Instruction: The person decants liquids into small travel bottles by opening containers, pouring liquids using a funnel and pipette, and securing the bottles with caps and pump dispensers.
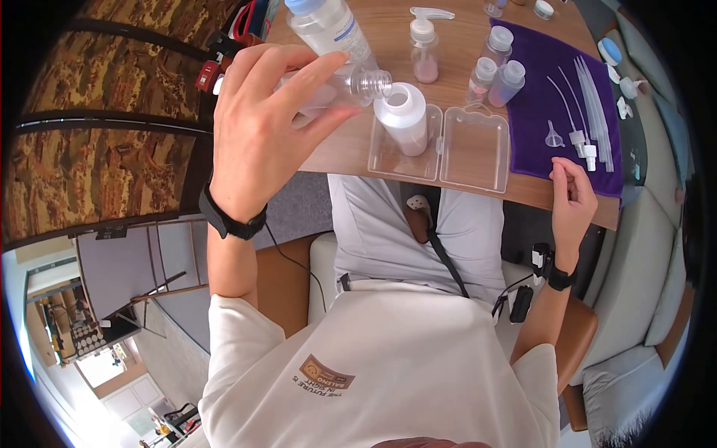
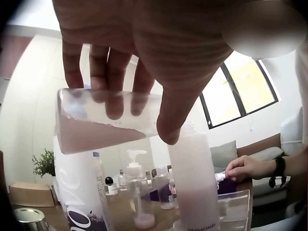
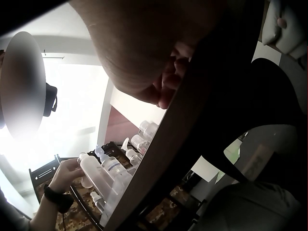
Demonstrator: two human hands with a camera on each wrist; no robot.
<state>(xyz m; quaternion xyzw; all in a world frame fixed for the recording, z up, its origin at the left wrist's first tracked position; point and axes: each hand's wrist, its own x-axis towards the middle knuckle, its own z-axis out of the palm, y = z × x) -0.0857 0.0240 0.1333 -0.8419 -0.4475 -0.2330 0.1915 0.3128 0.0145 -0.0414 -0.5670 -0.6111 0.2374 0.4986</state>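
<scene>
My left hand [image 1: 261, 123] grips a clear bottle [image 1: 332, 89] tilted nearly level, its open neck at the mouth of an upright white bottle [image 1: 404, 123]. In the left wrist view, pink liquid lies along the lower side of the tilted bottle [image 2: 96, 134], and the white bottle [image 2: 193, 178] holds pink up to about its middle. The white bottle stands over the left half of an open clear case [image 1: 475, 149]. My right hand [image 1: 573, 198] rests at the table's edge by the purple cloth [image 1: 534, 97], fingers loosely curled, holding nothing visible.
Behind the left hand stands a large blue-capped bottle [image 1: 328, 33]. A pump bottle [image 1: 424, 52] is beyond the white one. Several small bottles stand at the cloth's left edge. On the cloth lie a small funnel [image 1: 553, 137], spray heads [image 1: 590, 155] and clear tubes [image 1: 594, 112].
</scene>
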